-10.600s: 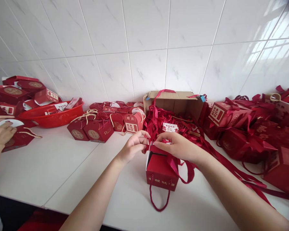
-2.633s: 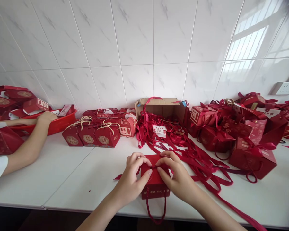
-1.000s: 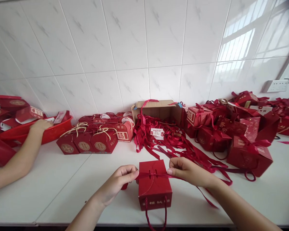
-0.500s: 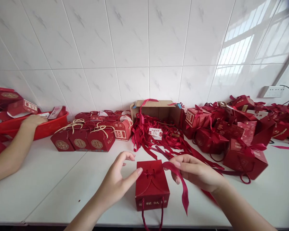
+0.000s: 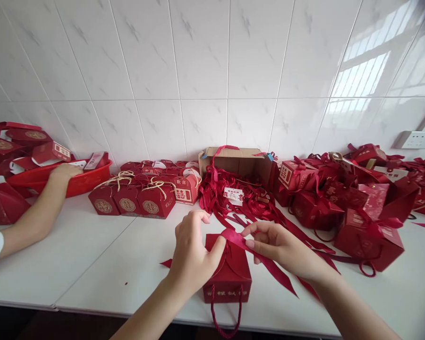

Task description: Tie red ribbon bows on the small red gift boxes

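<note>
A dark red gift box [image 5: 230,278] with gold characters on its front side stands near the table's front edge, its twisted cord handle [image 5: 230,333] drooping over that edge. Across the top runs a red ribbon [image 5: 269,264], its pointed tail lying to the right. My right hand [image 5: 279,245] pinches this ribbon between thumb and fingers. On the left of the box, my left hand [image 5: 198,250] has curled fingers, the thumb pressing at the ribbon's raised bend. Another ribbon tip [image 5: 166,263] sticks out behind my left hand. Those fingers partly cover the box top.
Loose red ribbons spill from a cardboard box [image 5: 237,153] against the tiled wall. Finished-looking red gift boxes [image 5: 152,205] with straw bows stand left, and a pile of ribboned boxes [image 5: 368,236] right. Another person's hand [image 5: 65,171] rests at a red basin [image 5: 88,182].
My left hand has moved in over the box top and closed on the ribbon. My right hand has drawn the ribbon across the top, its tail now slanting right. The view has shifted slightly left.
</note>
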Tool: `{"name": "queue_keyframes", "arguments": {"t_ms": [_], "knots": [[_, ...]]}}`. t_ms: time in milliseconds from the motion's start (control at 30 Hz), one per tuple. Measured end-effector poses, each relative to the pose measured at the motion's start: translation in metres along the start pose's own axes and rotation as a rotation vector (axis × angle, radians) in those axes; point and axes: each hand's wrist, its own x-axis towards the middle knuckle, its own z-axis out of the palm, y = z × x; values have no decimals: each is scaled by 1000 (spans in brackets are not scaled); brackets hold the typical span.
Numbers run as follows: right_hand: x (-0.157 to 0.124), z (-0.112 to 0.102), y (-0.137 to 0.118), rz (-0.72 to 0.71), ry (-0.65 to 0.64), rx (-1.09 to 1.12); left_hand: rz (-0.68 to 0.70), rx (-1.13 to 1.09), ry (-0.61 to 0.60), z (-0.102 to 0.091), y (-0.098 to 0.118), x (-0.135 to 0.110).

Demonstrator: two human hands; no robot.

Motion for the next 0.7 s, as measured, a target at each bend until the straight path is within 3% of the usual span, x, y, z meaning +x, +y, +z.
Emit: {"name": "queue_keyframes", "arguments": {"t_ms": [167, 267, 367, 467, 567, 700], "knots": [[10, 20, 8, -109, 25, -247, -41, -37, -59, 0, 7, 1], [15, 33, 11, -180, 63, -295, -92, -113, -178, -9, 8, 4], [18, 38, 14, -251, 186, -331, -177, -272, -359, -22, -3, 4], [17, 39, 16, -332, 204, -305, -314, -374, -401, -28, -22, 1], [15, 41, 13, -311, 127, -246, -431, -402, -416, -21, -36, -3], [15, 47, 10, -225, 121, -201, -551, -566, -613, -13, -42, -6]]}}
